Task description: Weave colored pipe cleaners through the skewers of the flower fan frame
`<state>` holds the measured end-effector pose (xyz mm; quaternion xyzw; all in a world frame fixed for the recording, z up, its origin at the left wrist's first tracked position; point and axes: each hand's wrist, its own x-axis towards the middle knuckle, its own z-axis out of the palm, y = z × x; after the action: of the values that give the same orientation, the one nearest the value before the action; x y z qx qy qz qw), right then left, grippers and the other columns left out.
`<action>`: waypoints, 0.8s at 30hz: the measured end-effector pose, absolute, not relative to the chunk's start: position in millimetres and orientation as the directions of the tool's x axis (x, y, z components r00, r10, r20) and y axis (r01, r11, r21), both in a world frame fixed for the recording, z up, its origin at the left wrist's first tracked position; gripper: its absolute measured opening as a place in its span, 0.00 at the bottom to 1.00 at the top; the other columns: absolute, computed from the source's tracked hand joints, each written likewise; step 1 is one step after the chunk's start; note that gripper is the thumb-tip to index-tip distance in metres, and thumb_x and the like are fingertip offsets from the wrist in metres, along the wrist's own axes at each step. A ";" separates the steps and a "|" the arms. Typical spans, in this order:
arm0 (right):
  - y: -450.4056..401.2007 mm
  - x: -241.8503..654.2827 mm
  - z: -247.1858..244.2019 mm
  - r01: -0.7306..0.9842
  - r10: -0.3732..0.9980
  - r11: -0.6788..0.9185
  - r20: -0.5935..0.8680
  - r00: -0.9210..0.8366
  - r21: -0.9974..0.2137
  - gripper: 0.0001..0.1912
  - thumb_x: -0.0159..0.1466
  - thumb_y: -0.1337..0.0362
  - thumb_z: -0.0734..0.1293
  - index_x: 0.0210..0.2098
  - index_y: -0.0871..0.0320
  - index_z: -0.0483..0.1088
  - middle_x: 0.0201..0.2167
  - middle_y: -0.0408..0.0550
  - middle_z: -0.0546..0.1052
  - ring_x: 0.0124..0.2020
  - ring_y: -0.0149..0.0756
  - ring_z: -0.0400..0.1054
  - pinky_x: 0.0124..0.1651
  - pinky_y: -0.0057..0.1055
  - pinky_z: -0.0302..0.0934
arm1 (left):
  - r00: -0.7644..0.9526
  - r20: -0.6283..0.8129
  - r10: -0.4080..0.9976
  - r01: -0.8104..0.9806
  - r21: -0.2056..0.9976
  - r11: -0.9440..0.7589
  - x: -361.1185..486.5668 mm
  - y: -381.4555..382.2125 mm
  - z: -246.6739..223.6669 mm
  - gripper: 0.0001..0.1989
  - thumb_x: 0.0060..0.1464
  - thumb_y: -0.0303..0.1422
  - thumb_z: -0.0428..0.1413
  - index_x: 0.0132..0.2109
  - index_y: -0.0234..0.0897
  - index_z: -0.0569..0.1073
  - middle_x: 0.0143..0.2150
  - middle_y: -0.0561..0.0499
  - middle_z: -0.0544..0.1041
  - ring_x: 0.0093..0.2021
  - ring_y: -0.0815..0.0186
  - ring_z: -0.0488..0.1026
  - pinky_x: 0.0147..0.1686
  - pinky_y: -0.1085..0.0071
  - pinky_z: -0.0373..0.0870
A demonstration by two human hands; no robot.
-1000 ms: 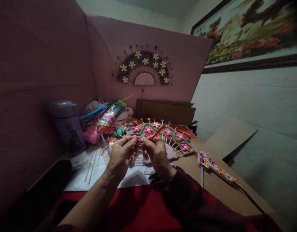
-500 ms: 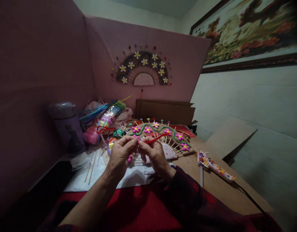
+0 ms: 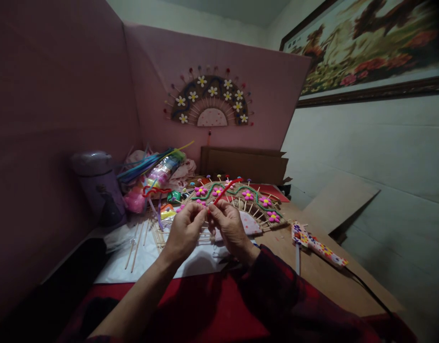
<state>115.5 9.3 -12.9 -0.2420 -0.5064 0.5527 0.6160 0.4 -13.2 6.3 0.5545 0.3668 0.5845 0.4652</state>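
Note:
Between my hands is a red pipe cleaner (image 3: 228, 189), its free length slanting up and to the right. My left hand (image 3: 185, 227) pinches it near its lower end, thumb against forefinger. Close beside it, my right hand (image 3: 228, 224) grips the same pipe cleaner, the fingertips of both hands almost meeting. Just behind them lies a fan-shaped craft piece (image 3: 253, 207) with pink flowers, a wavy green strip, bead-tipped sticks and a spotted half-round base. My hands cover part of its left side.
A floral hot glue gun (image 3: 317, 245) with a cord lies on the right. Purple flask (image 3: 98, 188), bagged coloured clay (image 3: 164, 169), pipe cleaners and wooden sticks (image 3: 134, 247) are on the left. A finished-looking fan (image 3: 212, 100) hangs on the pink panel; cardboard (image 3: 244, 162) stands below.
The red pipe cleaner's free end has swung upward, from nearly level to a steep slant. My left hand has shifted slightly right and down; my right hand stays in nearly the same place.

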 end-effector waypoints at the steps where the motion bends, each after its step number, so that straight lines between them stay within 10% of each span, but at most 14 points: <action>1: 9.4 115.4 -12.2 -0.449 0.928 0.272 0.355 -0.111 -0.851 0.12 0.56 0.58 0.68 0.27 0.59 0.62 0.15 0.35 0.65 0.14 0.22 0.55 0.14 0.19 0.52 | 0.048 0.293 0.955 -0.174 0.944 -0.281 0.7 -13.1 6.7 0.08 0.45 0.35 0.59 0.27 0.35 0.71 0.19 0.55 0.69 0.15 0.76 0.61 0.15 0.79 0.55; 17: 4.6 114.3 -11.9 -0.391 0.908 0.322 0.398 -0.131 -0.862 0.12 0.56 0.58 0.68 0.26 0.58 0.62 0.16 0.34 0.63 0.14 0.22 0.53 0.14 0.20 0.49 | 0.131 0.249 0.960 -0.288 0.936 -0.203 -3.1 -12.1 8.7 0.11 0.42 0.36 0.61 0.26 0.34 0.68 0.19 0.54 0.70 0.16 0.73 0.64 0.16 0.78 0.58; 24: 3.3 116.4 -14.6 -0.198 0.867 0.467 0.491 -0.091 -0.862 0.10 0.56 0.62 0.68 0.24 0.58 0.63 0.18 0.36 0.61 0.17 0.22 0.52 0.18 0.21 0.48 | 0.082 0.422 0.903 0.078 0.900 -0.428 -7.0 -9.3 5.0 0.07 0.39 0.25 0.59 0.20 0.35 0.68 0.20 0.56 0.65 0.21 0.73 0.60 0.20 0.78 0.56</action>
<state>116.4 3.3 -14.6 -0.2795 -0.5976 0.4339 0.6136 -7.0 -9.3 5.0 0.6357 0.3857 0.5568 0.3703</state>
